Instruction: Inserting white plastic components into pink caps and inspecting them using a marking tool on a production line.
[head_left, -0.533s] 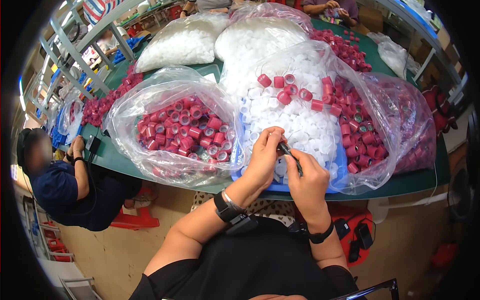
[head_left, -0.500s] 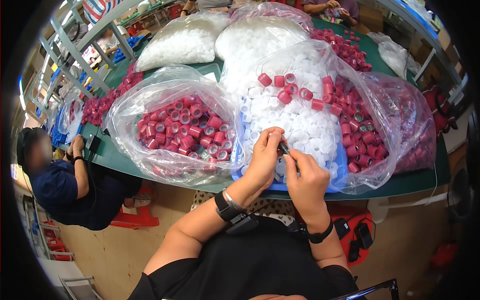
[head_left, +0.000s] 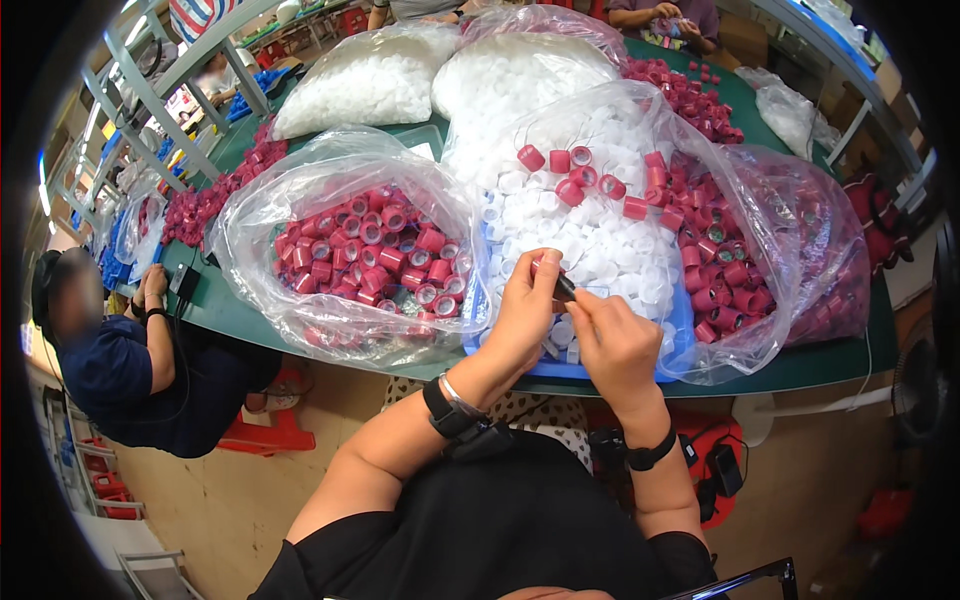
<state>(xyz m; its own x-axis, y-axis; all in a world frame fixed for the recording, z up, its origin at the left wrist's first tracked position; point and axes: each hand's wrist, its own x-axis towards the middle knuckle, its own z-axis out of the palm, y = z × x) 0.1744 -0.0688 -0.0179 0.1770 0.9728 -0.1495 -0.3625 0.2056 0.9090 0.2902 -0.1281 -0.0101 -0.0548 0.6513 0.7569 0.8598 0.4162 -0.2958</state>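
Observation:
My left hand (head_left: 522, 318) is closed in a pinch, and a bit of a small red cylindrical piece shows between its fingertips. Most of that piece is hidden by the fingers. My right hand (head_left: 614, 348) grips a slim black pen-like tool (head_left: 566, 286), its tip against the piece in my left hand. Both hands are held over the near part of a blue tray (head_left: 683, 335) heaped with white plastic caps (head_left: 560, 232). Several red cylindrical pieces (head_left: 612, 187) with thin wires lie on top of the white caps.
An open clear bag (head_left: 250, 235) of red cylinders stands left of the tray, another bag (head_left: 835, 240) right. Big bags of white caps (head_left: 365, 95) sit behind on the green table (head_left: 215, 310). Grey metal posts rise at left; a person (head_left: 110, 340) sits there.
My hands have shifted slightly, the left fingers turning up around the piece. The black tool now lies at a slightly different angle and shows more clearly between both hands.

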